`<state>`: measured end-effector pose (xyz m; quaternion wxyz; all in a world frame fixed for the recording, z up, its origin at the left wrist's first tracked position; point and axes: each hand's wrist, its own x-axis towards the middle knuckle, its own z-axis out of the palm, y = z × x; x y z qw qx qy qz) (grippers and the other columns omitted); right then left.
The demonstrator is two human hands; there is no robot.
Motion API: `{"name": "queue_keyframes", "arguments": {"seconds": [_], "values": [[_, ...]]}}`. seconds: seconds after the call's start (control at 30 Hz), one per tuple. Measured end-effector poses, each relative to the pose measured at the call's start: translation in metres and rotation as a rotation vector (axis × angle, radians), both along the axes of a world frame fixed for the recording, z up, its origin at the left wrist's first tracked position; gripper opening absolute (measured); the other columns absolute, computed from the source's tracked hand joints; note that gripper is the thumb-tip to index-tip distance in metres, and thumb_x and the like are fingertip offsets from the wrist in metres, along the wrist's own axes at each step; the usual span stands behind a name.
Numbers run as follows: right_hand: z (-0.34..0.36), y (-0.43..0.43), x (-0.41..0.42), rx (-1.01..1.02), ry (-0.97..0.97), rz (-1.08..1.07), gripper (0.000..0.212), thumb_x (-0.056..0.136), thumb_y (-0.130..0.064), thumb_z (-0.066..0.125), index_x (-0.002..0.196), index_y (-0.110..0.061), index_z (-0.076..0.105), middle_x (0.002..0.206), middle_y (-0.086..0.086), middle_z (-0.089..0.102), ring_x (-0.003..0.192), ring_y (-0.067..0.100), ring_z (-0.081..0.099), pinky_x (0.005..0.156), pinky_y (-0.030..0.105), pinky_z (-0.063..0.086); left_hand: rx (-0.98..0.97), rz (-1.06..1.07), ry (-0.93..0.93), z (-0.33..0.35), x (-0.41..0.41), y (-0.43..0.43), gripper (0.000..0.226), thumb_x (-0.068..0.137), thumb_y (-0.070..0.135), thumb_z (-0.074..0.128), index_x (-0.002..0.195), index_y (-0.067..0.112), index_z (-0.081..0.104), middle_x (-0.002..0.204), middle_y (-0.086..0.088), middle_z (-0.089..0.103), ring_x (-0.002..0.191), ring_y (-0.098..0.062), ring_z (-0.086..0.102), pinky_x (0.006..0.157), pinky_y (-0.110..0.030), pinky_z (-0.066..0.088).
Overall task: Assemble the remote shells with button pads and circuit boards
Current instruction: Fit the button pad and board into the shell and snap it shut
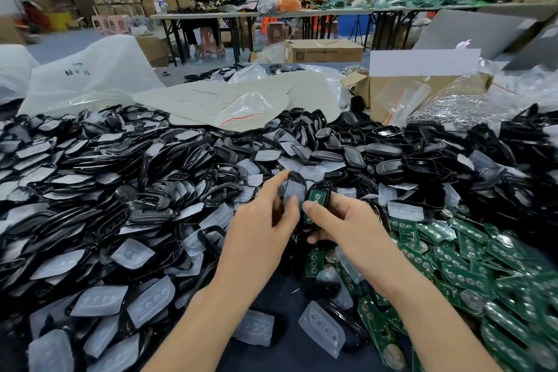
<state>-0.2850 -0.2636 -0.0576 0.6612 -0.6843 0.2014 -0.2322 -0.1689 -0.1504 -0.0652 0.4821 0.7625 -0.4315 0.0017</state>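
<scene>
Head view. Left hand grips a black shell half, fingers curled behind it, index up along its top edge, thumb on the clear button pad lying in it. Right hand grips a second shell half with a green circuit board in it, thumb pressing the board's lower end, other fingers curled underneath. The two halves are held just beside each other, above the middle of the desk, toward its near edge.

Step, as I judge it: seating pad and board, then closing the halves. To do it well:
- Press the pad flat so its bumps sit in the button holes. Whether it is fully seated I cannot tell.
- Keep the thumb on the board so it stays put when tilted.
- Line up the edges before squeezing and close evenly, not from one corner.

Stock: the shell and pad pile covers the desk's left and middle, the board heap sits at the right edge, and a loose pad lies by the near edge.
</scene>
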Motion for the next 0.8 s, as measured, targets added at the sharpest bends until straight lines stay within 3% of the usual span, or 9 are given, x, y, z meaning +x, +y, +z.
{"name": "queue_keyframes", "arguments": {"seconds": [0.23, 0.4, 0.5, 0.63, 0.8], "values": [[-0.0038, -0.0011, 0.0013, -0.057, 0.007, 0.066, 0.04, 0.088, -0.054, 0.061, 0.11, -0.023, 0.073, 0.109, -0.002, 0.077, 0.094, 0.027, 0.074, 0.092, 0.046, 0.059, 0.051, 0.003, -0.064, 0.0034, 0.0005, 0.0023, 0.047, 0.095, 0.046, 0.046, 0.141, 0.037, 0.047, 0.082, 0.011, 0.053, 0.062, -0.012, 0.052, 0.054, -0.025, 0.039], [-0.0048, 0.0006, 0.0019, 0.037, -0.078, 0.094, 0.04, 0.095, -0.043, 0.053, 0.108, -0.008, 0.069, 0.097, 0.002, 0.074, 0.088, 0.018, 0.071, 0.08, 0.029, 0.06, 0.052, -0.007, -0.094, 0.0058, -0.0028, 0.0031, 0.052, 0.093, 0.047, 0.045, 0.143, 0.035, 0.048, 0.08, 0.018, 0.053, 0.063, -0.005, 0.052, 0.057, -0.019, 0.037], [-0.0053, 0.001, 0.0026, 0.105, -0.097, 0.113, 0.039, 0.099, -0.04, 0.05, 0.108, -0.009, 0.071, 0.105, 0.015, 0.073, 0.092, 0.02, 0.07, 0.082, 0.029, 0.059, 0.044, -0.002, -0.1, 0.0064, -0.0039, 0.0035, 0.053, 0.093, 0.048, 0.045, 0.144, 0.033, 0.05, 0.068, 0.009, 0.05, 0.063, -0.005, 0.052, 0.057, -0.024, 0.04], [-0.0067, 0.0025, 0.005, 0.235, -0.124, 0.128, 0.033, 0.101, -0.036, 0.05, 0.097, -0.023, 0.08, 0.106, 0.006, 0.076, 0.099, 0.02, 0.072, 0.088, 0.031, 0.058, 0.047, -0.006, -0.106, 0.0079, -0.0035, 0.0041, 0.053, 0.094, 0.046, 0.044, 0.144, 0.031, 0.05, 0.064, 0.007, 0.047, 0.065, -0.008, 0.053, 0.058, -0.021, 0.041], [-0.0089, 0.0005, 0.0055, 0.307, -0.135, 0.147, 0.032, 0.102, -0.034, 0.051, 0.109, -0.019, 0.078, 0.119, 0.01, 0.074, 0.112, 0.026, 0.07, 0.092, 0.032, 0.058, 0.05, -0.009, -0.123, 0.01, -0.0024, 0.0035, 0.052, 0.094, 0.045, 0.044, 0.143, 0.029, 0.05, 0.071, 0.02, 0.052, 0.064, 0.003, 0.052, 0.058, -0.017, 0.037]]}}
